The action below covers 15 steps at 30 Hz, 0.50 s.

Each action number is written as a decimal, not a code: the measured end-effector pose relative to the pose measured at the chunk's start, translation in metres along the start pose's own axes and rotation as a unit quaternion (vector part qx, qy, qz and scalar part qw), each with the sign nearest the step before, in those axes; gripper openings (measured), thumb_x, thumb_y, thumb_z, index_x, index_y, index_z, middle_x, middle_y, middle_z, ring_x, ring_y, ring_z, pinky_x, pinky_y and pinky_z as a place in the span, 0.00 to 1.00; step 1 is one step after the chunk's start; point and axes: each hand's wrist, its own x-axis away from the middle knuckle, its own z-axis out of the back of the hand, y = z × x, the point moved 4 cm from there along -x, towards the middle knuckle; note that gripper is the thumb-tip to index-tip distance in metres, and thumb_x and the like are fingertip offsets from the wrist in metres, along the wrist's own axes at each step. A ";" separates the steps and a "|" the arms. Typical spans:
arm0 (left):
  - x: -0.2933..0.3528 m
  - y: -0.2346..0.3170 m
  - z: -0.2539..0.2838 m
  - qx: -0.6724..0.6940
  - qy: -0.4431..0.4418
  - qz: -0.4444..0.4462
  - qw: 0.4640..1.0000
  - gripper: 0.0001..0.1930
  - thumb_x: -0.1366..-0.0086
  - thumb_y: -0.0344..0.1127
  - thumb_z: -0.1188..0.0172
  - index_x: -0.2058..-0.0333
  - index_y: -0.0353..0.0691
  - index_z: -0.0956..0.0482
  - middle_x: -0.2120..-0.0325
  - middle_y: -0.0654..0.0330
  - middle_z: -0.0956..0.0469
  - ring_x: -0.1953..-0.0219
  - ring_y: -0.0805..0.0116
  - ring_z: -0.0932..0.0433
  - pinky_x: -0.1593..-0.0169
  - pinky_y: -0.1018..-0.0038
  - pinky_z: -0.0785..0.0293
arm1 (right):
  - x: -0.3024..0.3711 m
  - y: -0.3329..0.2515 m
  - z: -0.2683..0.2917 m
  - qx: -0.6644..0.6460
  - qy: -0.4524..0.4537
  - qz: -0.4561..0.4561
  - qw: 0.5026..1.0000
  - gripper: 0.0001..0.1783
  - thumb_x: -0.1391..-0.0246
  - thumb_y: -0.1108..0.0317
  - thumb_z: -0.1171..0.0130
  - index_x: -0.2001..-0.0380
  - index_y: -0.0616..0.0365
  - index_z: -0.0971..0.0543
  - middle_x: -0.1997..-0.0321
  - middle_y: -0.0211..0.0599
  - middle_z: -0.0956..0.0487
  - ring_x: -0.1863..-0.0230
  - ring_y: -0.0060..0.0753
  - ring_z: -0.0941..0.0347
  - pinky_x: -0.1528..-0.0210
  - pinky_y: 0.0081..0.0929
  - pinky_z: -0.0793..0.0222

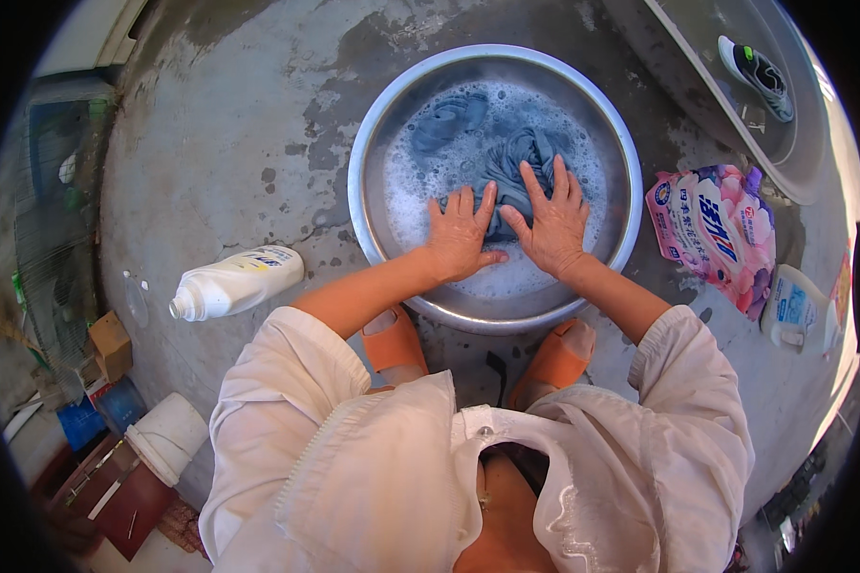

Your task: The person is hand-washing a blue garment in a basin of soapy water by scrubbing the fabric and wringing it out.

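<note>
While our left hand point(457, 241) and right hand point(556, 227) lie on cloth point(524, 148) inside the basin point(632, 177), grips spread and empty, pushing hard could make us slop suds point(406, 215) outside it

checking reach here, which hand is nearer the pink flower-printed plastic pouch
Right. The right hand is left of the pouch, over the round silver metal basin; the left hand is farther left, over the same basin.

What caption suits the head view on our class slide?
Left hand and right hand on blue-grey cloth in a metal basin of suds.
</note>
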 end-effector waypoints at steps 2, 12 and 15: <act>-0.012 -0.003 -0.006 0.000 -0.023 0.006 1.000 0.54 0.54 0.59 0.37 0.38 0.35 0.57 0.46 0.45 0.43 0.48 0.50 0.36 0.52 0.44 0.40 | -0.008 -0.005 -0.010 0.013 -0.017 0.037 0.999 0.31 0.49 0.42 0.51 0.44 0.38 0.34 0.35 0.50 0.49 0.39 0.58 0.52 0.47 0.56 0.51; -0.068 -0.033 -0.019 0.185 -0.218 0.053 0.957 0.54 0.52 0.60 0.38 0.41 0.26 0.56 0.61 0.40 0.27 0.57 0.51 0.25 0.54 0.61 0.30 | -0.108 0.001 -0.011 0.031 -0.149 0.032 0.988 0.17 0.49 0.51 0.54 0.67 0.49 0.23 0.64 0.42 0.23 0.64 0.44 0.25 0.62 0.40 0.30; -0.072 -0.037 -0.015 0.191 -0.174 0.043 0.965 0.55 0.53 0.63 0.39 0.41 0.25 0.55 0.60 0.39 0.27 0.57 0.48 0.26 0.52 0.61 0.31 | -0.119 0.006 -0.019 0.038 -0.123 0.065 0.990 0.17 0.50 0.54 0.55 0.69 0.51 0.22 0.70 0.42 0.21 0.68 0.44 0.24 0.64 0.39 0.29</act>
